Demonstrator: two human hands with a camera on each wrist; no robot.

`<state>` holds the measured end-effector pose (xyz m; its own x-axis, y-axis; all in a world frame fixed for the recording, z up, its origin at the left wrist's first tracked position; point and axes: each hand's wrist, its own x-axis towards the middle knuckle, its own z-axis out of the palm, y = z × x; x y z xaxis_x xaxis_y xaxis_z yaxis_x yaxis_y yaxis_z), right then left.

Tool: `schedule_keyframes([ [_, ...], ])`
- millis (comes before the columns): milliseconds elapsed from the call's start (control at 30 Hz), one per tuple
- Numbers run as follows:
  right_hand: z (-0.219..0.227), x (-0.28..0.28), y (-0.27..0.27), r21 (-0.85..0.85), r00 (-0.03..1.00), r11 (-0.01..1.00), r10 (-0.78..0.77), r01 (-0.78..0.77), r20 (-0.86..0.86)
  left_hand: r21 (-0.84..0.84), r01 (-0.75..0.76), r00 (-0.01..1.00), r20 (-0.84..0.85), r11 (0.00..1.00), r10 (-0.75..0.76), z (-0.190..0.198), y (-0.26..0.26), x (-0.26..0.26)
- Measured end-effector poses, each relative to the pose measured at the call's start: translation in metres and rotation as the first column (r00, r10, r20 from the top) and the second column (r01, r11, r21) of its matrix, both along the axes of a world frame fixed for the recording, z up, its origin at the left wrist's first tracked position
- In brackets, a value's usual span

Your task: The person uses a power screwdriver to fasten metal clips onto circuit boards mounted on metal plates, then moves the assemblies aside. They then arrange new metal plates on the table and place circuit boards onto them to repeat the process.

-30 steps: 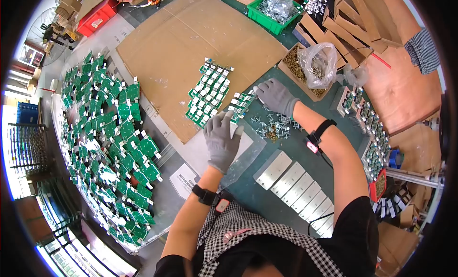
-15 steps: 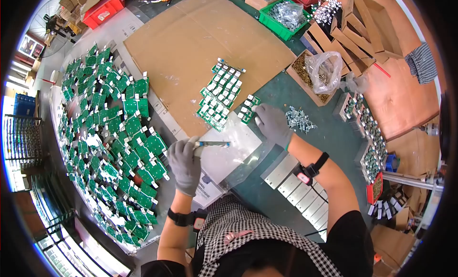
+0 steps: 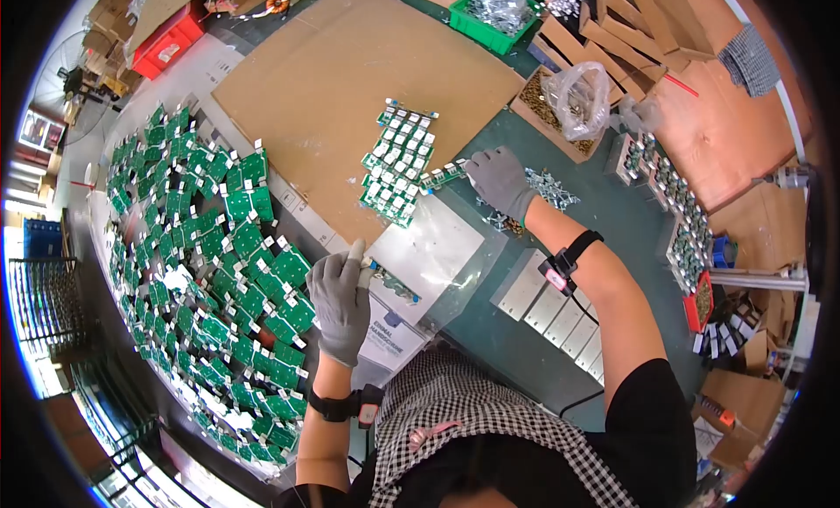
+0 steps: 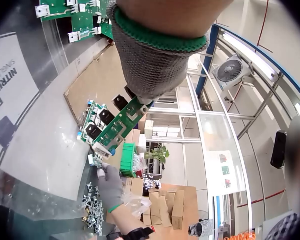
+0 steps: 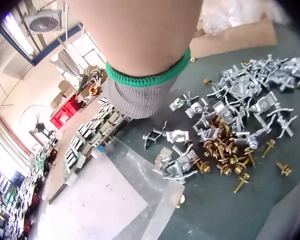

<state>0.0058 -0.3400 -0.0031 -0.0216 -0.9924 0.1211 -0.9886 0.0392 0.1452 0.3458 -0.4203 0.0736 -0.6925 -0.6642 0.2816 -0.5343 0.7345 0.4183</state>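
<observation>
The gloved left hand (image 3: pixel 339 307) pinches a green circuit board (image 3: pixel 395 285) by one end, above the table's near side. In the left wrist view, dark components stand on this board (image 4: pixel 122 122), below the glove (image 4: pixel 150 70). Across from it, the gloved right hand (image 3: pixel 501 182) grips the end of a small board piece (image 3: pixel 444 175), which is tilted beside a block of white-topped boards (image 3: pixel 398 162). The right wrist view shows the right glove (image 5: pixel 135 100), its fingers hidden, near loose metal clips (image 5: pixel 180 162) and brass screws (image 5: pixel 225 150).
Many green boards (image 3: pixel 210 272) cover the left side. Brown cardboard (image 3: pixel 306 88) lies at the back. Right of it are a green bin (image 3: pixel 494 22) and a screw box (image 3: pixel 535 97) with a plastic bag. Metal plates (image 3: pixel 556 320) line the near right; assembled rows stand farther right.
The left hand has moved left, away from the boards, and holds a board, now turned from edge-on. The small piece at the right hand has tilted and looks narrower.
</observation>
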Motion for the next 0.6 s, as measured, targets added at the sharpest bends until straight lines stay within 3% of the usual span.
schedule_keyframes([
  [100, 0.029, 0.010, 0.038, -0.110, 0.946, 0.976, -0.147, 0.186, 0.288, -0.038, 0.100, 0.992, -0.076, 0.994, -0.103, 0.015, 0.008, -0.031],
  [200, 0.053, 0.022, 0.106, -0.225, 0.758, 0.856, -0.255, 0.466, 0.600, 0.084, 0.205, 0.961, -0.204, 0.975, -0.185, 0.027, 0.022, -0.072],
  [300, 0.093, 0.043, 0.194, -0.200, 0.494, 0.634, -0.329, 0.747, 0.805, 0.152, 0.362, 0.914, -0.252, 0.920, -0.319, 0.037, 0.051, -0.118],
  [400, 0.109, 0.068, 0.293, -0.157, 0.295, 0.379, -0.342, 0.912, 0.892, 0.119, 0.548, 0.828, -0.217, 0.828, -0.517, 0.045, 0.102, -0.167],
  [433, 0.111, 0.081, 0.327, -0.068, 0.155, 0.297, -0.279, 0.952, 0.948, 0.131, 0.612, 0.785, -0.219, 0.780, -0.579, 0.044, 0.123, -0.181],
  [533, 0.112, 0.131, 0.414, -0.085, 0.083, 0.000, -0.224, 0.996, 0.971, 0.168, 0.776, 0.630, -0.165, 0.608, -0.759, 0.048, 0.199, -0.220],
  [567, 0.093, 0.149, 0.444, -0.115, 0.105, -0.078, -0.122, 0.990, 0.987, 0.158, 0.817, 0.575, -0.145, 0.554, -0.805, 0.046, 0.229, -0.229],
  [600, 0.088, 0.171, 0.467, -0.074, 0.054, -0.169, -0.123, 0.983, 0.991, 0.162, 0.855, 0.514, -0.136, 0.492, -0.847, 0.041, 0.257, -0.237],
])
